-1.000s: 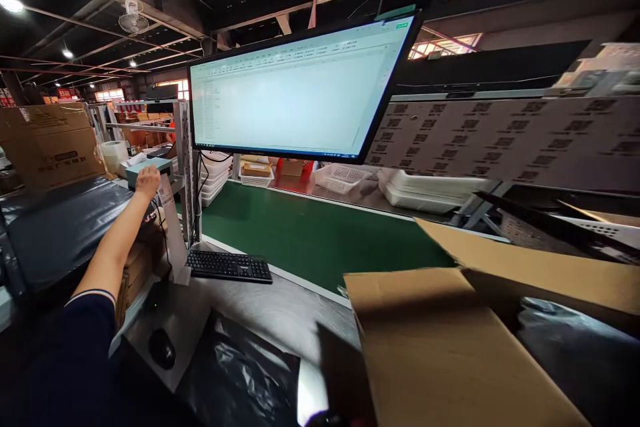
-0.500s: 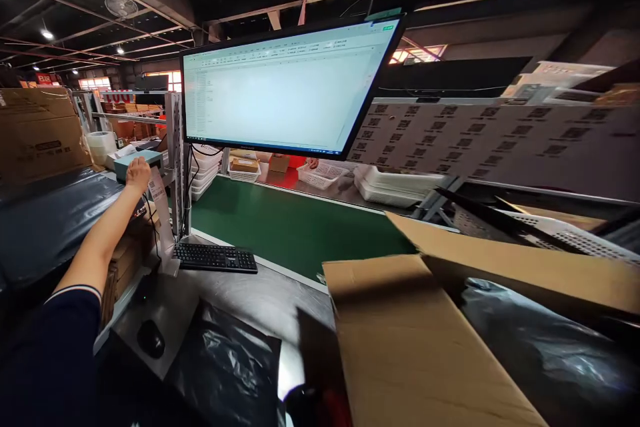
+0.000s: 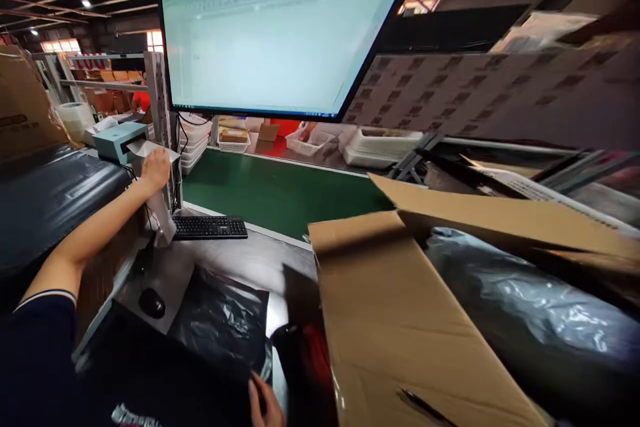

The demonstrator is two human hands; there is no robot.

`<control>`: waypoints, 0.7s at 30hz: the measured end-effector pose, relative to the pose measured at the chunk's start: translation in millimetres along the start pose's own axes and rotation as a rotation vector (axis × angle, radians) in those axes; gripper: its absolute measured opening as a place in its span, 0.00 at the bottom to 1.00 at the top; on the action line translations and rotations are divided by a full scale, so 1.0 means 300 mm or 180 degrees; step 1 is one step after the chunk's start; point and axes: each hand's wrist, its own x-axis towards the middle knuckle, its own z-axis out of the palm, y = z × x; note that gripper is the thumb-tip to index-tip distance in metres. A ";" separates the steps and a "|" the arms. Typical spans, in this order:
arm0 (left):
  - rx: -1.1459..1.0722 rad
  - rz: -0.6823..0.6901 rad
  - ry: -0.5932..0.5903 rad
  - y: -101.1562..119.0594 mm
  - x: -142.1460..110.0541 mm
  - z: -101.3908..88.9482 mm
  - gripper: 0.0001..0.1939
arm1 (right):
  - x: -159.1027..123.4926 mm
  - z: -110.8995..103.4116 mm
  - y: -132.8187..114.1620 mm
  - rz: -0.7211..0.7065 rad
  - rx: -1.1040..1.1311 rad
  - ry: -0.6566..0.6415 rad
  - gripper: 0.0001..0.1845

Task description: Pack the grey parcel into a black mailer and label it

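Observation:
My left hand (image 3: 155, 171) reaches out to the left and is closed on a strip of white labels (image 3: 161, 217) that hangs from a pale green label printer (image 3: 117, 139). At the bottom edge only part of my right hand (image 3: 266, 407) shows. Its fingers grip the edge of a black package with white print (image 3: 150, 387) lying in front of me. A flat black plastic bag (image 3: 223, 320) lies on the steel table (image 3: 280, 267) just beyond it.
An open cardboard box (image 3: 400, 327) lined with black plastic (image 3: 525, 307) stands at the right. A large monitor (image 3: 280, 33) hangs over a green conveyor belt (image 3: 280, 190). Near my left arm lie a keyboard (image 3: 210, 227) and a mouse (image 3: 151, 303). White baskets (image 3: 380, 147) are stacked beyond the belt.
The view has tipped down and closer. My left hand has come down from the printer's top with the label strip. My right hand has come into view at the bottom edge.

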 end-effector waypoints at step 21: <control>-0.5688 -0.2959 -0.2251 0.400 -1.264 0.354 0.25 | 0.100 0.102 -0.346 0.1607 0.2253 -0.0164 0.22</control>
